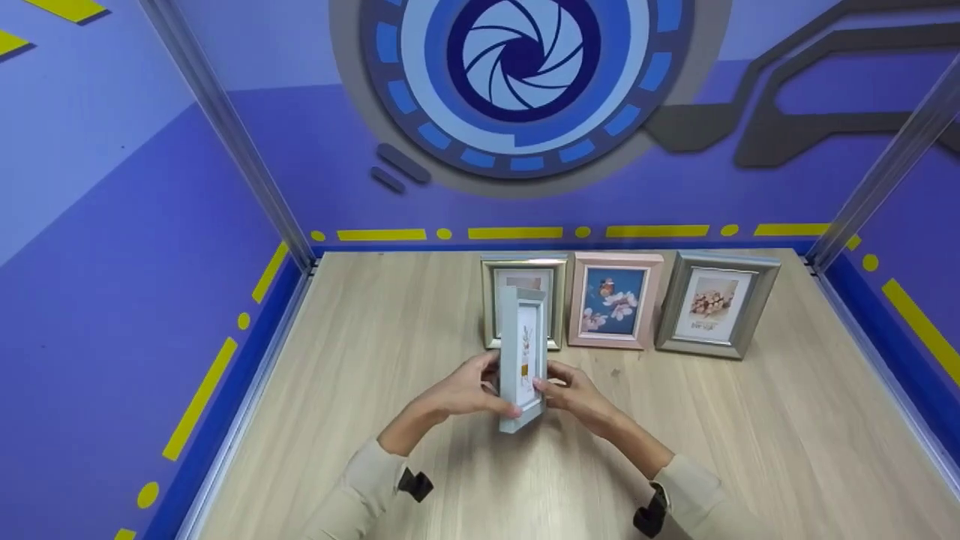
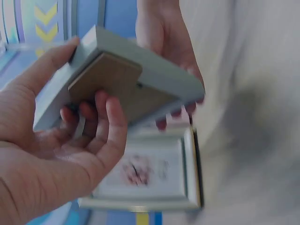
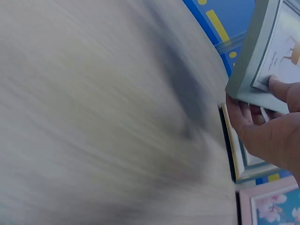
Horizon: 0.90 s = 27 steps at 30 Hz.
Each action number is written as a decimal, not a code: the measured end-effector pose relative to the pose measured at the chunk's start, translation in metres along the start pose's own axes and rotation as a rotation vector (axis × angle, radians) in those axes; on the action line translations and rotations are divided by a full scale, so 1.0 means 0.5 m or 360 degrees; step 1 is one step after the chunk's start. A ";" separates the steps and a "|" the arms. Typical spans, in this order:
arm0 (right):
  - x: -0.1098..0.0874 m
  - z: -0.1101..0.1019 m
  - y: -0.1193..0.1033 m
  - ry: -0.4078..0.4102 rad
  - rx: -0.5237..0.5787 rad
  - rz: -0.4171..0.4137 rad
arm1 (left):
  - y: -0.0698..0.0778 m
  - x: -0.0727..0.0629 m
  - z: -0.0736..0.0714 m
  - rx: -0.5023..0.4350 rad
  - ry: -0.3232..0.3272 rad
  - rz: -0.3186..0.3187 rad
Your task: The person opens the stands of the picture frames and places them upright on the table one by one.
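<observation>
A pale grey-green picture frame [image 1: 508, 352] is held upright above the table, turned nearly edge-on in the head view. My left hand [image 1: 469, 386] grips its left side, thumb on the lower front edge and the other fingers curled behind. On the opposite side my right hand [image 1: 581, 395] pinches the frame, its thumb [image 3: 279, 88] on the front and its fingers underneath and behind. In the left wrist view the brown backing board [image 2: 112, 79] faces the camera, close to my left fingers. A print with an orange-yellow shape shows in the frame's front.
Behind the held frame stands a gold-edged picture frame [image 1: 489, 300], partly hidden. To its right stand a pink frame [image 1: 655, 300] with a bird-and-blossom picture and a grey-gold frame [image 1: 757, 307]. The wooden table [image 1: 375, 315] meets blue walls [image 1: 315, 165] at the back and sides.
</observation>
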State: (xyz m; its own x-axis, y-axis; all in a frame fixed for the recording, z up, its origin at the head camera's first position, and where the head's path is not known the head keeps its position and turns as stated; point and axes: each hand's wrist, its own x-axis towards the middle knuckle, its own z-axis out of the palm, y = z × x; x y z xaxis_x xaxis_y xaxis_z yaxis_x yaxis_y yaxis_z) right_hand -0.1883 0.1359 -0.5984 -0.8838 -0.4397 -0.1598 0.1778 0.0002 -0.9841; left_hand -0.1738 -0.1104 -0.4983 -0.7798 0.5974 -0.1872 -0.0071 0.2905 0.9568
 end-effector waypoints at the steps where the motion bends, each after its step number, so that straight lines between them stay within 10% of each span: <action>1: -0.002 -0.005 0.002 -0.0008 0.0017 0.0001 | 0.005 0.002 0.010 0.0016 0.0018 0.0006; 16: -0.027 -0.068 0.003 -0.0067 0.0129 0.0005 | 0.027 0.034 0.078 -0.0131 -0.0089 0.0348; 27: -0.032 -0.075 0.010 -0.0069 0.0170 0.0058 | 0.005 0.047 0.091 -0.0330 0.0016 0.0309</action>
State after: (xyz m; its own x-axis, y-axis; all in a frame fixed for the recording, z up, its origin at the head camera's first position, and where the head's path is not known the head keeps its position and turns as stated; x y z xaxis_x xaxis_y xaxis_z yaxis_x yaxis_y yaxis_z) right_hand -0.1896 0.1766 -0.6036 -0.8570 -0.4793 -0.1893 0.2563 -0.0776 -0.9635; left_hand -0.1638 -0.0615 -0.5102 -0.7853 0.6191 0.0054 0.0160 0.0116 0.9998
